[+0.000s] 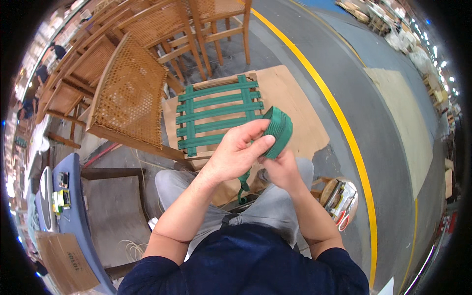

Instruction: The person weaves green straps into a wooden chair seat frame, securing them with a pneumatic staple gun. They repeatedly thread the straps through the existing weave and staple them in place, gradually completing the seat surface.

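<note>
Both my hands are raised above my lap around a loop of wide green webbing strap (281, 130). My left hand (235, 153) pinches the loop's near left side between thumb and fingers. Just below it, my right hand (283, 169) is closed at the bottom of the loop, its fingertips partly hidden. A loose end of the strap (243, 183) hangs twisted between my knees. Beyond my hands stands a wooden chair with a woven cane back (128, 93). Green webbing strips (189, 118) run lengthwise and crosswise over its seat frame.
Brown cardboard (300, 113) lies under the chair. At my right, a small round stool holds red-handled scissors (342, 221) and metal tools. A blue padded board (78, 201) is at my left. More cane chairs (152, 24) crowd the far left; a yellow line (339, 118) marks the floor.
</note>
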Demonstrator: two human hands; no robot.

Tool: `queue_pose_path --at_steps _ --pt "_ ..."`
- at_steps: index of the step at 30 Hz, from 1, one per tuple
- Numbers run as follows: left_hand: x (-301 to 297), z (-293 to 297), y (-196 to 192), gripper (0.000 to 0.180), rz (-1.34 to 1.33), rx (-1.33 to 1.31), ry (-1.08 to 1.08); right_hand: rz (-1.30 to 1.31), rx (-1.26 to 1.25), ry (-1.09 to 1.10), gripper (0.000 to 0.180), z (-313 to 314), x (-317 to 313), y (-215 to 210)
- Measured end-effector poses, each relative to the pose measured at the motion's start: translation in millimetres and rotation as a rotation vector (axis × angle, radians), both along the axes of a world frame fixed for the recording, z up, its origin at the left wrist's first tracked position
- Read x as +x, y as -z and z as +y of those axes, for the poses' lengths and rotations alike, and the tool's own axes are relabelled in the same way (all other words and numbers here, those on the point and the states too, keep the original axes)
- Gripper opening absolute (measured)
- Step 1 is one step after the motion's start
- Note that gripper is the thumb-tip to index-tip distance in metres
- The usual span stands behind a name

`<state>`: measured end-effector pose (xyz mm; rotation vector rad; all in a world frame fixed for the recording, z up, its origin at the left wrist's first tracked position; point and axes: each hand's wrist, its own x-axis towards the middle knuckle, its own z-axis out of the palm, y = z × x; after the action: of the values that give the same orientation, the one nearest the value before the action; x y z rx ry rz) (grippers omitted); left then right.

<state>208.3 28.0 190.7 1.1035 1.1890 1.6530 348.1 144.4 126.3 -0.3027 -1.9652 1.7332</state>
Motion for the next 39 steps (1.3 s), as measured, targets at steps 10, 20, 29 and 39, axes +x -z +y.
queue_pose_path --at_steps 10,20,29,39 --pt "26.8 -55.9 153.9 0.043 -0.377 -0.472 -0.139 0.236 -0.682 -0.118 0.018 6.9 -32.1 -15.3" --pt "-30.0 -44.6 74.2 0.033 -0.769 0.030 0.084 -0.088 -1.068 0.011 0.034 58.2 109.2 130.1" --pt "15.1 -91.0 85.5 0.051 -0.130 -0.534 -0.181 -0.254 -1.069 -0.179 0.021 -38.3 -27.4 54.8" --pt "71.9 -142.9 126.8 0.034 0.256 -0.759 0.050 -0.137 -1.160 0.111 0.006 -26.3 -62.9 69.3"
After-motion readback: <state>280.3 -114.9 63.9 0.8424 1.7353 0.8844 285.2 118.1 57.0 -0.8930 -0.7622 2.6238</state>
